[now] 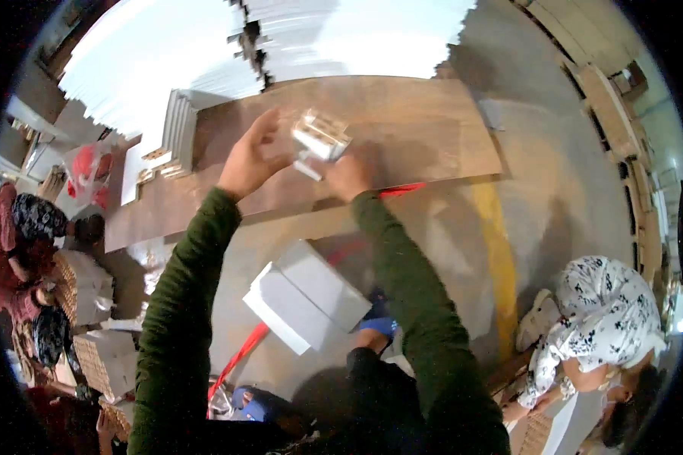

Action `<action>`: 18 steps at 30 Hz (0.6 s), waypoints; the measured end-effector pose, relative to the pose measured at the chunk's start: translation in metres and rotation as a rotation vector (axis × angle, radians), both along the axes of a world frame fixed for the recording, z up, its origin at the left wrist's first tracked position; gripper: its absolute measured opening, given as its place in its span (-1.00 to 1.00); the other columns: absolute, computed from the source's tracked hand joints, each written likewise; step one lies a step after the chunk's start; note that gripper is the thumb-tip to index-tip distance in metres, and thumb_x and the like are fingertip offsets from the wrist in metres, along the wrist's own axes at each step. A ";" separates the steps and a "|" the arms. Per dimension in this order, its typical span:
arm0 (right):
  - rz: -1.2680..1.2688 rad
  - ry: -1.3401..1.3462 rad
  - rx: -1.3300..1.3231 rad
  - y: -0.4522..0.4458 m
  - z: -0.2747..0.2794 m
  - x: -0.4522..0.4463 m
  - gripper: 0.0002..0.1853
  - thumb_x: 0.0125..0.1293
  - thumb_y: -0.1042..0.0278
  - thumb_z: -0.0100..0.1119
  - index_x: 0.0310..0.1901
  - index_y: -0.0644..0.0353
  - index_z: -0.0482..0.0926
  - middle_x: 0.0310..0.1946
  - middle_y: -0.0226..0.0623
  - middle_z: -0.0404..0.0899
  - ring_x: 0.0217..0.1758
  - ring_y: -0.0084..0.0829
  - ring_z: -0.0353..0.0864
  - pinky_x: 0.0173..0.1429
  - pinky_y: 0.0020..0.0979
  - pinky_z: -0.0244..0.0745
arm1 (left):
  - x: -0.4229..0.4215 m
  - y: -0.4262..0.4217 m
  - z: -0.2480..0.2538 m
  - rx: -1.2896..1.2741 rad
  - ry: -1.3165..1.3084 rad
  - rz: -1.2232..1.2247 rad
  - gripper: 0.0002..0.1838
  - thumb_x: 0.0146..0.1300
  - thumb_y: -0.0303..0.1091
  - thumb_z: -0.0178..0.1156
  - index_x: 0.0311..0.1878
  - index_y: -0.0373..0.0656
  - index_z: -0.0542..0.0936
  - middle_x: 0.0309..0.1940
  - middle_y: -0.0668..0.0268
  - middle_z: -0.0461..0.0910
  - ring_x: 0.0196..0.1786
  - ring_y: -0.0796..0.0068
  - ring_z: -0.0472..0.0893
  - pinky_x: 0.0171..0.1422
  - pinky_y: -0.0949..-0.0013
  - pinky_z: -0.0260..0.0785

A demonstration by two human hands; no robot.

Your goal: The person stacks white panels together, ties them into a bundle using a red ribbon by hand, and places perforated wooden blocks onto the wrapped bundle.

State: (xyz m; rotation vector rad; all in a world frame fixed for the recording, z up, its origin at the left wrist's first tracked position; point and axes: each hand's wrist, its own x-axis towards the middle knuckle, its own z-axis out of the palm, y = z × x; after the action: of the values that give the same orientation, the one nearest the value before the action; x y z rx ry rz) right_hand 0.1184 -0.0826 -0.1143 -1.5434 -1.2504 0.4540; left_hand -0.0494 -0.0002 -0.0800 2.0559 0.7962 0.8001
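My right hand (pixel 347 176) is closed on a small bundle of white pieces with brown, cardboard-like ends (pixel 322 135), raised over the brown board (pixel 425 144). A thin white strip (pixel 307 168) juts out near its fingers. To the left of the bundle is my left hand (pixel 252 158), its thumb and fingers apart and nothing visible between them. A stack of similar white pieces with brown edges (pixel 176 136) stands at the left end of the board. Motion blur hides the bundle's finer details.
Large white sheet stacks (pixel 357 38) rise behind the board. Near my legs stands a white box (pixel 307 292), with a red strap (pixel 243 355) beside it. A person in patterned clothes (pixel 607 307) crouches at right; other people (pixel 23 250) are at left. A yellow line (pixel 498 265) crosses the floor.
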 end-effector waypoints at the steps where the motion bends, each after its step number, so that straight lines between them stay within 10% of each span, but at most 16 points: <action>1: -0.024 -0.057 -0.292 -0.001 -0.014 0.008 -0.43 0.03 0.17 0.31 0.05 0.27 0.39 -0.09 -0.11 0.55 -0.03 -0.34 0.55 0.01 -0.33 0.40 | -0.005 -0.004 -0.003 -0.066 0.036 0.039 -0.16 -0.11 -0.37 0.38 0.28 -0.08 0.20 -0.01 0.13 0.45 0.00 0.29 0.46 0.07 0.28 0.35; 6: 0.003 1.426 0.113 0.025 0.008 0.002 -0.46 0.18 -0.13 0.07 0.01 0.14 0.38 -0.16 -0.38 0.47 -0.19 -0.43 0.46 -0.11 -0.38 0.39 | 0.002 -0.010 0.017 -0.191 -0.138 0.051 -0.33 0.04 -0.38 0.31 0.24 -0.13 0.27 -0.02 0.26 0.43 -0.02 0.43 0.41 0.05 0.35 0.34; 10: -0.072 1.928 0.412 0.033 -0.005 0.019 -0.51 0.19 -0.16 -0.12 -0.05 0.04 0.45 -0.18 -0.44 0.51 -0.15 -0.43 0.47 -0.12 -0.35 0.40 | 0.011 -0.024 0.059 -0.136 -0.099 0.017 -0.40 0.08 -0.39 0.26 0.21 -0.14 0.31 0.01 0.29 0.42 0.00 0.46 0.40 0.06 0.38 0.33; 15: 0.063 1.773 0.202 0.012 -0.059 0.034 -0.57 0.22 -0.10 -0.21 -0.04 -0.04 0.45 -0.17 -0.44 0.51 -0.21 -0.43 0.50 -0.15 -0.39 0.42 | 0.012 -0.032 0.061 -0.232 -0.065 -0.054 -0.45 0.11 -0.41 0.23 0.19 -0.16 0.33 0.03 0.24 0.40 0.03 0.48 0.40 0.06 0.42 0.34; 18: 0.198 1.507 -0.133 -0.009 0.013 0.007 -0.48 0.25 -0.16 -0.18 0.08 0.03 0.37 -0.09 -0.41 0.48 -0.14 -0.42 0.49 -0.04 -0.36 0.40 | 0.010 -0.047 0.066 -0.443 -0.067 0.114 -0.40 0.15 -0.25 0.22 0.23 -0.20 0.27 0.01 0.20 0.41 0.00 0.49 0.42 0.04 0.41 0.35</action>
State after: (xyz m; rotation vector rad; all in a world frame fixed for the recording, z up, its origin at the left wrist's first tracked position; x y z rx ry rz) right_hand 0.1255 -0.0913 -0.1017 -0.7216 -0.1487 1.4723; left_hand -0.0394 -0.0472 -0.0143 1.5957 0.9633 0.6777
